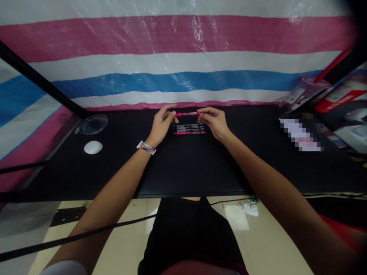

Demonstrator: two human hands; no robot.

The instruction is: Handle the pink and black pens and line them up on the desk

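Observation:
A pink pen [187, 114] lies level between my two hands, just beyond a small row of pens. My left hand [163, 122] is closed on one end of it, thumb and fingers pinching. The other end sits in the fingertips of my right hand [213, 120]. Nearer to me, several dark-and-grey pens [187, 127] lie side by side on the black tabletop [189, 164]. Another pink pen [189, 133] forms the near edge of that row. A patterned band circles my left wrist.
To the left are a white rounded object [93, 147] and a clear round lid [93, 124]. At the back right stands a clear tub with a red rim [305, 93]. A pixelated pale item [301, 135] lies before it. Striped sheeting [172, 61] hangs behind the table.

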